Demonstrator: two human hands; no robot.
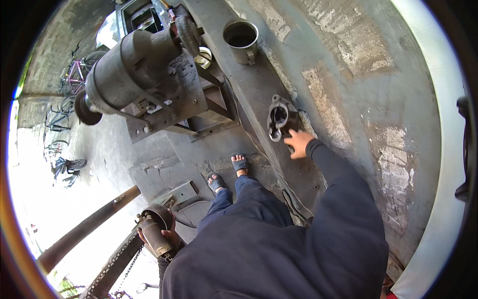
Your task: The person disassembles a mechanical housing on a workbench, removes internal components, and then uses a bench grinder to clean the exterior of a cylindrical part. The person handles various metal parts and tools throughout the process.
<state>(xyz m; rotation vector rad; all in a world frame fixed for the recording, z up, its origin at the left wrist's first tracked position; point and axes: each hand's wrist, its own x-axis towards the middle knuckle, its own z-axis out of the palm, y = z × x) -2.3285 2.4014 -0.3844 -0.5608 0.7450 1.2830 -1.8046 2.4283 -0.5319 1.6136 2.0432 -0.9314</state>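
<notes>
Casting — matt metal; wall — rough, flaking.

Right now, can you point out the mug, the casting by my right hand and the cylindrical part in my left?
Mug (243, 56): head view, on its outer wall below the rim.
Casting (292, 120): head view, on its dark right side.
Cylindrical part (158, 242): head view, on its barrel.

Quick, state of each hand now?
Left hand: closed, holding the metal cylinder.
Right hand: at the edge of the housing; whether it grips cannot be told.
</notes>
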